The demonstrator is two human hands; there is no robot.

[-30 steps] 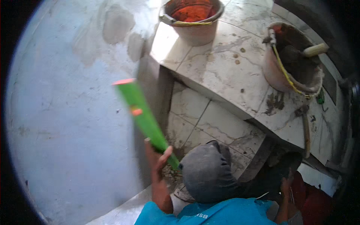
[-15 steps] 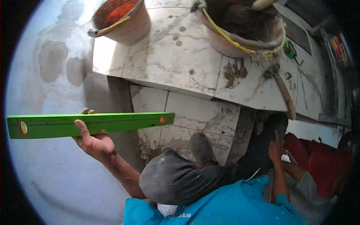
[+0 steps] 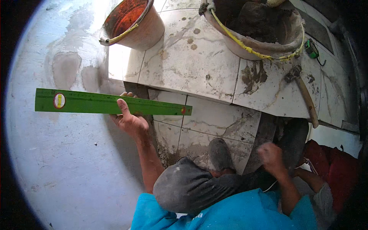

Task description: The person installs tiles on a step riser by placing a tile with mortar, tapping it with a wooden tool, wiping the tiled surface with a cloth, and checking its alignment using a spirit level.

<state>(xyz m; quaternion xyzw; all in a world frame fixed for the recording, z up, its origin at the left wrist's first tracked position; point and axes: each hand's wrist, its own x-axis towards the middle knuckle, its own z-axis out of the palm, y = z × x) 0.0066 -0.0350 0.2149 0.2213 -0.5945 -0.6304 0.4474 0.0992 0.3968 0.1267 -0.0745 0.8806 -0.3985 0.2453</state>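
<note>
A long green spirit level (image 3: 90, 101) lies across my left hand (image 3: 131, 123), which grips it near the middle with the thumb over its near face. The level's left end is over the pale wall or surface and its right end is above the lower tiles. My right hand (image 3: 272, 158) is raised over my right thigh, smeared by motion; its fingers look curled, and I cannot make out anything in it. My grey-trousered knee (image 3: 180, 182) and shoe (image 3: 220, 154) are between my arms.
A mortar bucket (image 3: 245, 48) and an orange-lined bucket (image 3: 151, 34) stand on the marbled tile ledge (image 3: 184, 69). A hammer (image 3: 306, 96) lies near its edge, a green tape measure (image 3: 311, 49) beyond. Another person's red clothing (image 3: 333, 168) shows at right.
My left hand has raised the level and tilted it, its left end now higher. My right hand has lifted off my leg and moved left. The whole view has shifted somewhat.
</note>
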